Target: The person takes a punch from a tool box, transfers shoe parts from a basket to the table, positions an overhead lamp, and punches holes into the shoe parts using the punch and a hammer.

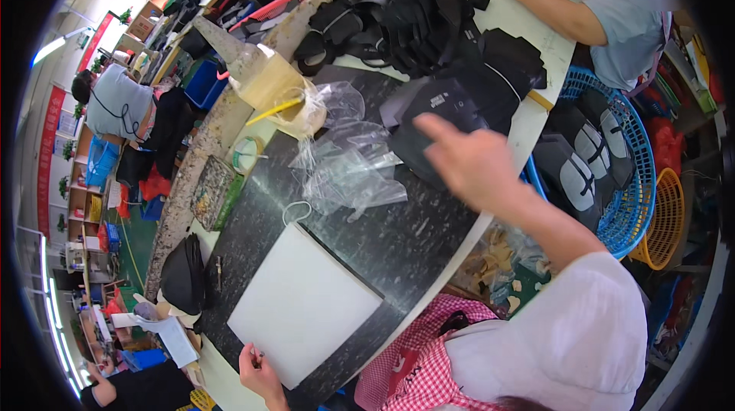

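My left hand is at the near left edge of a white board, its fingers pinched around something small and dark that I cannot make out. Over the dark speckled worktop, my right hand reaches out, smeared by motion. Its index finger is stretched out above the nearest of the flat black cut pieces, which carry small pale print. I see nothing held in it. Crumpled clear plastic bags lie left of that hand. A pale loop of cord pokes out at the board's far corner.
Heaped black pieces cover the far worktop. A yellowish tape-wrapped container holds a yellow stick. A blue basket with black-and-grey pieces stands right, beside a yellow basket. A co-worker's arm rests across the table.
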Available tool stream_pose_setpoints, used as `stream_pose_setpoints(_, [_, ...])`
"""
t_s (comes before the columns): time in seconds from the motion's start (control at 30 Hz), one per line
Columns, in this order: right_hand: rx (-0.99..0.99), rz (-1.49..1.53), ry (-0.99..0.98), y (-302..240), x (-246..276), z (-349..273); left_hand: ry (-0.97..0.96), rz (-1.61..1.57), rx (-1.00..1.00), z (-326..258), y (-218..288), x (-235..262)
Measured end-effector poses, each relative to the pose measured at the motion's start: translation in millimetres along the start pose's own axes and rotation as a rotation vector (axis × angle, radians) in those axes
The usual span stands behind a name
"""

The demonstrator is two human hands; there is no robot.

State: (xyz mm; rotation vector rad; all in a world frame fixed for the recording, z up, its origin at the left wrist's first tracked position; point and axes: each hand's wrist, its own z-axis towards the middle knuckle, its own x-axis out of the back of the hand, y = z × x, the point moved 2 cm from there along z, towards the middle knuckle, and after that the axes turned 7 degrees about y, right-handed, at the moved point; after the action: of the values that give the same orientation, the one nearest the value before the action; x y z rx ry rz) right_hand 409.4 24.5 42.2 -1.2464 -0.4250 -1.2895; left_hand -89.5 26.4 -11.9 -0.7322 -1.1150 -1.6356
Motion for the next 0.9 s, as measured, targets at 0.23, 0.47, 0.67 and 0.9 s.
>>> stream_pose_setpoints(0.23, [0.226, -0.162, 0.202, 53.4, -33.5, -20.3, 0.027, 0.018, 0.153, -14.1, 17.0, 19.5])
stream_pose_setpoints(0.47, [0.527, 0.300, -0.063, -58.8, -40.3, -39.9, 0.094, -0.206, 0.434, -63.2, -19.1, 49.7])
stream_pose_setpoints(0.67, [0.968, 0.484, -0.508, -149.3, -66.1, -67.6, 0.202, -0.291, 0.570, -111.4, -33.7, 66.0])
stream_pose_setpoints(0.9, [1.041, 0.782, -0.904, -262.7, -69.1, -163.6, 0.811, -0.398, 0.901, -282.2, -105.7, 95.1])
